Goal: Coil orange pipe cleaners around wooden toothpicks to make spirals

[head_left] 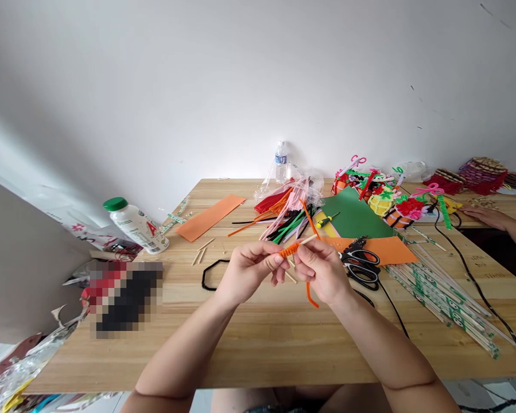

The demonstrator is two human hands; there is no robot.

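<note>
Above the middle of the wooden table, an orange pipe cleaner [289, 250] is coiled around a thin wooden stick [308, 240]. My left hand [252, 265] pinches the coil's left end between thumb and fingers. Close beside it, my right hand [321, 267] is closed around the stick at the coil's right end. A loose orange tail [311, 295] hangs below my right hand. On the table to the left of my hands lies a bent black pipe cleaner [204, 279]. Black-handled scissors [363, 264] rest just right of my right hand.
Behind my hands are bundled pipe cleaners [290, 209], a yellow screwdriver [327, 219] and green paper [359, 215]. Wrapped sticks [442, 298] and a black cable [468, 269] lie right. A white bottle [138, 226] stands left. Another person's hand [485, 217] rests far right.
</note>
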